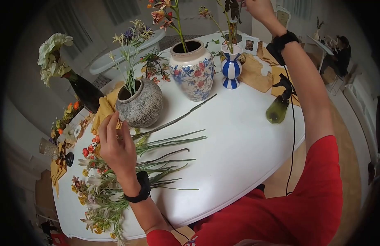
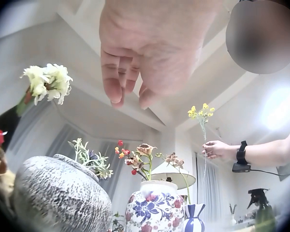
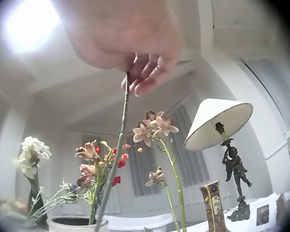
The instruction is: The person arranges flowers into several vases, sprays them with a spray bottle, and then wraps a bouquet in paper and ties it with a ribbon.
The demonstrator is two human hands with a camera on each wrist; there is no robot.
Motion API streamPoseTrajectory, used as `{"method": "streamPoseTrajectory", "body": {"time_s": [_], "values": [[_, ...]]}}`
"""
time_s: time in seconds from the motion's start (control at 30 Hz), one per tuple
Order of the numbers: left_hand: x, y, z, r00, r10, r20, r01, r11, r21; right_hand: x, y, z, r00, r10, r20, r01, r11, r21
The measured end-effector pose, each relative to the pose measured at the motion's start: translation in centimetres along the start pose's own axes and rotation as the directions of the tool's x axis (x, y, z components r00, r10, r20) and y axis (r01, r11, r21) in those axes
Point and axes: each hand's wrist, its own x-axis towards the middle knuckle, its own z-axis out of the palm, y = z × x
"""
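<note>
Up at the top of the head view, my right hand (image 1: 260, 11) pinches a long flower stem. The left wrist view shows small yellow flowers (image 2: 201, 112) above that hand. Below it in the right wrist view, the green stem (image 3: 118, 145) hangs at a slant. The blue-and-white striped vase (image 1: 231, 70) stands under this arm's reach, holding orchid stems. My left hand (image 1: 116, 145) has nothing in it, its fingers loosely bent, close by the rough grey vase (image 1: 141, 102). Below it lies a heap of loose flowers (image 1: 102, 192), their bare stems (image 1: 173, 141) pointing right.
A floral-patterned vase (image 1: 193, 74) stands mid-table with orchids. At the left, a dark vase (image 1: 86, 92) bears white blooms. A green spray bottle (image 1: 277, 110) sits near the right edge, with a wrist cable (image 1: 293, 135) hanging beside it. A seated person (image 1: 341, 55) is far right.
</note>
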Motion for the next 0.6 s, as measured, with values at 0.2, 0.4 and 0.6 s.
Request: {"method": "streamPoseTrajectory", "body": {"time_s": [0.2,0.4,0.6], "values": [[-0.1,-0.6,0.0,0.999,0.044,0.011,-0.044,0.999,0.01,-2.6,3.0,2.4,0.997,-0.081,-0.02,0.067,0.914,-0.4],[0.1,-0.9,-0.3,0.999,0.035,0.006,-0.035,0.999,0.014,-2.0,4.3,3.0,0.996,-0.076,-0.048,0.049,0.91,-0.411],[0.1,-1.1,-0.2,0.998,0.057,0.009,-0.057,0.998,0.026,-1.2,3.6,2.8,0.992,-0.105,-0.065,0.068,0.906,-0.418]]}}
